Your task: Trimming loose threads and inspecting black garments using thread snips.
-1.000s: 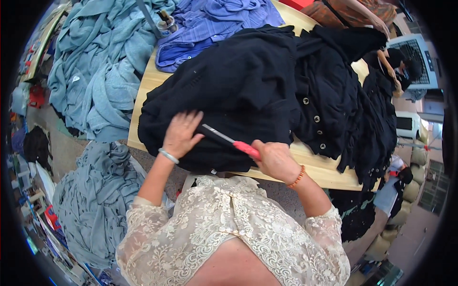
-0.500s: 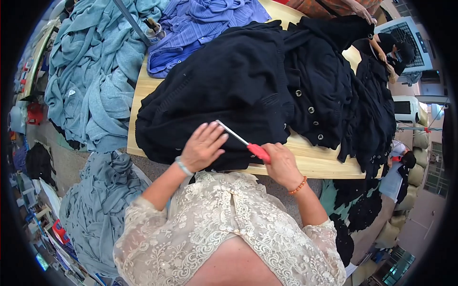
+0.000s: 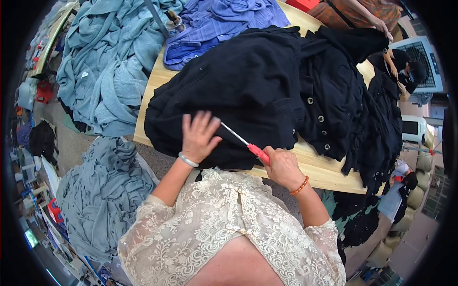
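A black knitted garment [image 3: 229, 81] with ribbed edges is spread over the wooden table [image 3: 329, 174] in front of me. My left hand [image 3: 198, 138], fingers spread and a little blurred, is at the garment's near part; whether it touches the cloth I cannot tell. In my right hand [image 3: 284, 167] is a red-handled tool [image 3: 259, 153] with a thin metal shaft, its fingers wrapped round the handle. The shaft points up and left over the black cloth, its tip close to my left fingertips.
More black buttoned garments [image 3: 329, 95] lie to the right. Behind are purple knitwear [image 3: 224, 24] and a light-blue pile [image 3: 105, 71]. A grey-blue heap [image 3: 102, 195] sits at left. Co-workers' hands [image 3: 381, 28] appear at the far right, and a metal pole [image 3: 156, 18] rises at the back.
My left fingers have spread wider and the hand has shifted slightly away from the tool's tip. My right hand keeps its grip. The whole view has tilted a little.
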Demonstrator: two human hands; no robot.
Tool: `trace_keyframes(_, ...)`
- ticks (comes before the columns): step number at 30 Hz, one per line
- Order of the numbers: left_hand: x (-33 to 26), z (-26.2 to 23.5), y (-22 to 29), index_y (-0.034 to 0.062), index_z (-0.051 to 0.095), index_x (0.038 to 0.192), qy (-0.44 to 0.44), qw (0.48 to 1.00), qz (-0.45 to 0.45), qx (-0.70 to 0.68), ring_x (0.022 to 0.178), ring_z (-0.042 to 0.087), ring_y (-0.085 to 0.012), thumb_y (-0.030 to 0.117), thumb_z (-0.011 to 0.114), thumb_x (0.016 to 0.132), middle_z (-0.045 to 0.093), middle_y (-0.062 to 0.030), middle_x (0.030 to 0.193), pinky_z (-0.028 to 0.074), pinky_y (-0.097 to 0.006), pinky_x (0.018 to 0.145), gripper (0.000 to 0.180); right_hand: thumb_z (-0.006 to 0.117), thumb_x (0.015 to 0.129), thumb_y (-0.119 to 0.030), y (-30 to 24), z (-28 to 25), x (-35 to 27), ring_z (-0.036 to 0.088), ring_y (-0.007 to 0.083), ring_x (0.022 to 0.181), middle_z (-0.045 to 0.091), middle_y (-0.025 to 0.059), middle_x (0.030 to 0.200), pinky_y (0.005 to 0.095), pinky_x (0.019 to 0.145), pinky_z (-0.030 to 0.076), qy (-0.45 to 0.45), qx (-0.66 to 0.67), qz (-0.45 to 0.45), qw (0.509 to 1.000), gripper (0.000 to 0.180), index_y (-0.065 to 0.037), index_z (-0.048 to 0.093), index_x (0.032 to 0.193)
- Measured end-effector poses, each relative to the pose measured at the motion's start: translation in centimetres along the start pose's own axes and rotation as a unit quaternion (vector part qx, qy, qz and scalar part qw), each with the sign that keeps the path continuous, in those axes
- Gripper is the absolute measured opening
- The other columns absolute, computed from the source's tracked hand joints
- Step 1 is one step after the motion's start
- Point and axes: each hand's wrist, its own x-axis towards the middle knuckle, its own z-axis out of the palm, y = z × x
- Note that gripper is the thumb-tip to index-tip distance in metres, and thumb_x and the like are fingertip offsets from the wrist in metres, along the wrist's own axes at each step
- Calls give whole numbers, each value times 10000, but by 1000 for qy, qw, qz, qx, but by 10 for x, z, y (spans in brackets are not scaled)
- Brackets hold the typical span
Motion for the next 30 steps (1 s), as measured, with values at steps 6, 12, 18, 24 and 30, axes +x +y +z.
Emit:
trace_keyframes(6, -45, -17, -62, 49, 548, 1352, 65, 993, -85, 42, 1385, 413, -323, 95, 537, 925, 516, -117, 1426, 135, -632, 1148, 429, 648, 819, -148, -50, 13, 38, 673, 374, 705, 657, 189, 702, 489, 638, 514, -38, 49, -119, 991, 184, -15, 577, 925)
trace_keyframes(12, -69, -19, -119, -39, 568, 1278, 226, 822, -320, -414, 1181, 593, -220, 63, 388, 1034, 593, -128, 1316, 492, -346, 969, 320, 640, 793, -129, -96, 15, 61, 667, 388, 713, 650, 199, 701, 492, 671, 512, -55, 78, -184, 978, 187, 9, 563, 894)
trace_keyframes(18, -8, -57, -128, 2, 650, 1172, 168, 932, -222, -231, 967, 648, -224, 16, 570, 939, 680, -122, 1064, 506, -311, 838, 247, 671, 879, -267, -18, -10, 16, 650, 396, 734, 652, 174, 732, 490, 661, 493, -26, 68, 31, 997, 225, -99, 588, 1004)
trace_keyframes(24, 105, -19, -148, -7, 650, 1140, 28, 916, -216, -337, 843, 674, -230, 205, 678, 918, 674, -132, 965, 529, -319, 768, 309, 662, 899, -108, 29, -35, -40, 669, 383, 840, 685, 180, 873, 406, 755, 519, 91, 162, 140, 973, 222, -26, 633, 1103)
trace_keyframes(30, 217, 20, -108, 9, 670, 1058, -32, 956, -94, -277, 891, 629, -294, 314, 723, 856, 633, -141, 916, 503, -382, 802, 369, 617, 902, -68, 32, -2, -22, 615, 394, 993, 644, 191, 1035, 435, 828, 495, 302, 141, 157, 930, 238, -29, 618, 1137)
